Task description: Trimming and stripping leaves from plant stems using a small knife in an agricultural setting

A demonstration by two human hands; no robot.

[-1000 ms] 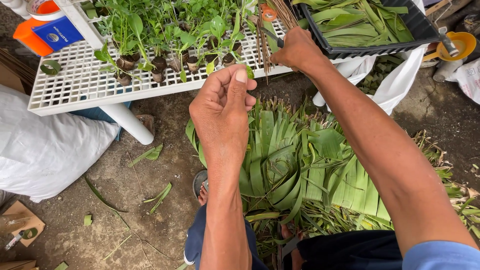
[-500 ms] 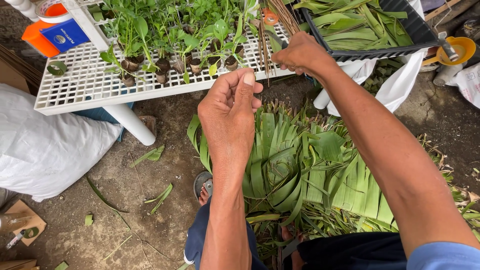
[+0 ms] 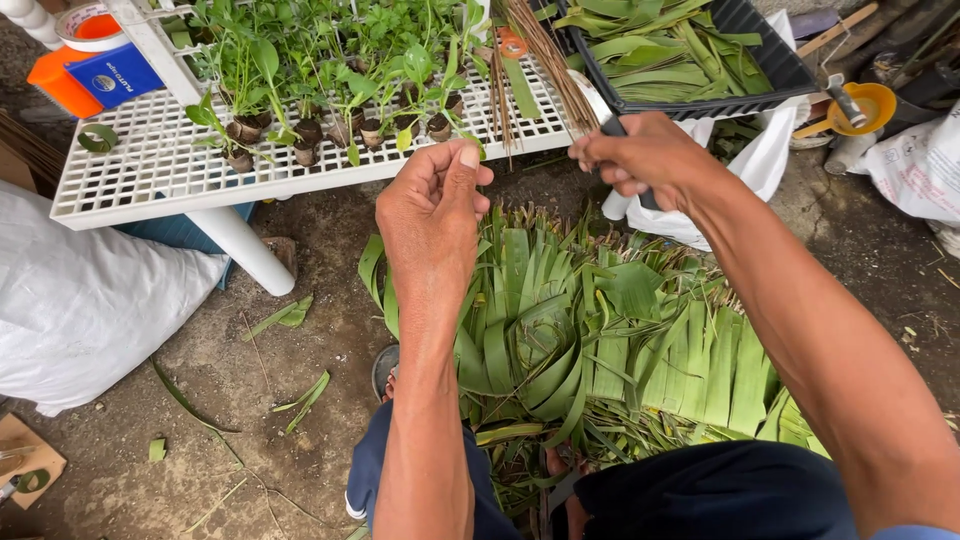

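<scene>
Your left hand (image 3: pixel 432 215) hangs over the pile of cut leaf strips (image 3: pixel 590 350) with fingertips pinched; whether it grips anything cannot be determined. Your right hand (image 3: pixel 640 160) is clenched on one dark handle (image 3: pixel 615 128) at the near right corner of the white grid table (image 3: pixel 150 170); the blade is hidden. One black tray (image 3: pixel 700 100) of leaves is cut off at top. The seedling pots (image 3: pixel 330 130) overlap and cannot be counted.

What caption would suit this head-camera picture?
Two hands, left and right, raised over cut green leaf strips beside a white rack of seedlings.
</scene>
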